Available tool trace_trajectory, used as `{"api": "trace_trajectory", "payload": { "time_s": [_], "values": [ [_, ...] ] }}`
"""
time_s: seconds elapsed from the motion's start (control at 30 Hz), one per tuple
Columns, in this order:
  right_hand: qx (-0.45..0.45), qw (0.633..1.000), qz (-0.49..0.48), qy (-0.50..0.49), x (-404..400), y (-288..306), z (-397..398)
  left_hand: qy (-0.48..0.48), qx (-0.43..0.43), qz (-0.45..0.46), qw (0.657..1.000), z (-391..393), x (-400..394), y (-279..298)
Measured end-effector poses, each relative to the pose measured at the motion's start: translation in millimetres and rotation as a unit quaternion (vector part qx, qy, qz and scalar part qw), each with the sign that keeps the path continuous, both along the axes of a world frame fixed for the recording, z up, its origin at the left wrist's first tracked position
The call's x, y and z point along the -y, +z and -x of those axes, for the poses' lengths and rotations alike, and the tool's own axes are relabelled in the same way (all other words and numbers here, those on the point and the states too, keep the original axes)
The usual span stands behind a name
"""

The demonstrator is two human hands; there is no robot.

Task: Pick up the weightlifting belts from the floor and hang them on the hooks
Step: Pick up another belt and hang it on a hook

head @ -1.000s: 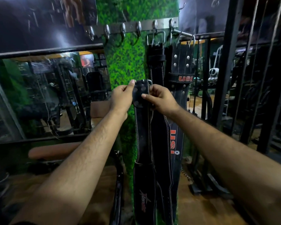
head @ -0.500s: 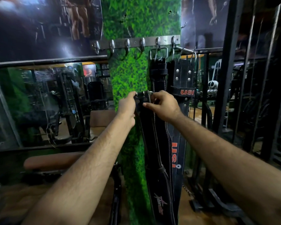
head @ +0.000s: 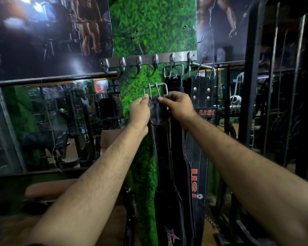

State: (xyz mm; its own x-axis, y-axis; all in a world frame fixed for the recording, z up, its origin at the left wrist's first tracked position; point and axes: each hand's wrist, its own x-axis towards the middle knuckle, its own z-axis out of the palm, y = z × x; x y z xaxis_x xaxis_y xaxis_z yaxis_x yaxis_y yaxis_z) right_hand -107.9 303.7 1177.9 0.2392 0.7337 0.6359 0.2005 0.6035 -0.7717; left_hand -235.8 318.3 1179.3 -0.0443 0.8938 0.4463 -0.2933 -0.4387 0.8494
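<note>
I hold a black leather weightlifting belt (head: 163,157) upright by its top end. My left hand (head: 140,110) pinches the left edge just below the steel buckle (head: 156,89), and my right hand (head: 179,105) pinches the right edge. The buckle points up, below the steel hook rail (head: 148,60) on the green grass panel. Two other black belts hang from the right hooks: a plain one (head: 174,82) and one with orange USI lettering (head: 202,96). Several hooks on the left part of the rail carry nothing.
A brown padded bench (head: 52,189) stands low on the left, in front of a mirror wall (head: 43,125). Black gym machine frames (head: 252,77) rise on the right. Posters hang above on both sides of the green panel (head: 149,29).
Both hands have lifted the belt's top end higher toward the hook rail. The buckle now stands clear above my fingers.
</note>
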Motion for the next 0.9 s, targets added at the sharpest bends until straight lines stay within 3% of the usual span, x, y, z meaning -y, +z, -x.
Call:
{"api": "trace_trajectory", "payload": {
  "time_s": [0.1, 0.33, 0.47, 0.73, 0.9],
  "values": [
    [-0.025, 0.999, -0.027, -0.025, -8, 19, 6, -0.009, 0.003, -0.009, 1.0, -3, -3, 28],
    [-0.182, 0.977, -0.045, -0.096, -32, 50, 34, -0.008, 0.048, -0.026, 0.998, -13, -12, 72],
    [-0.23, 0.969, -0.038, -0.086, -44, 63, 40, 0.015, 0.047, -0.026, 0.998, -16, -20, 87],
    [-0.224, 0.966, 0.036, -0.122, -54, 65, 31, 0.008, 0.022, 0.04, 0.999, -16, -41, 89],
    [-0.15, 0.984, 0.04, -0.086, -58, 35, 18, 0.0, -0.001, -0.004, 1.0, -11, -43, 58]
  ]
}}
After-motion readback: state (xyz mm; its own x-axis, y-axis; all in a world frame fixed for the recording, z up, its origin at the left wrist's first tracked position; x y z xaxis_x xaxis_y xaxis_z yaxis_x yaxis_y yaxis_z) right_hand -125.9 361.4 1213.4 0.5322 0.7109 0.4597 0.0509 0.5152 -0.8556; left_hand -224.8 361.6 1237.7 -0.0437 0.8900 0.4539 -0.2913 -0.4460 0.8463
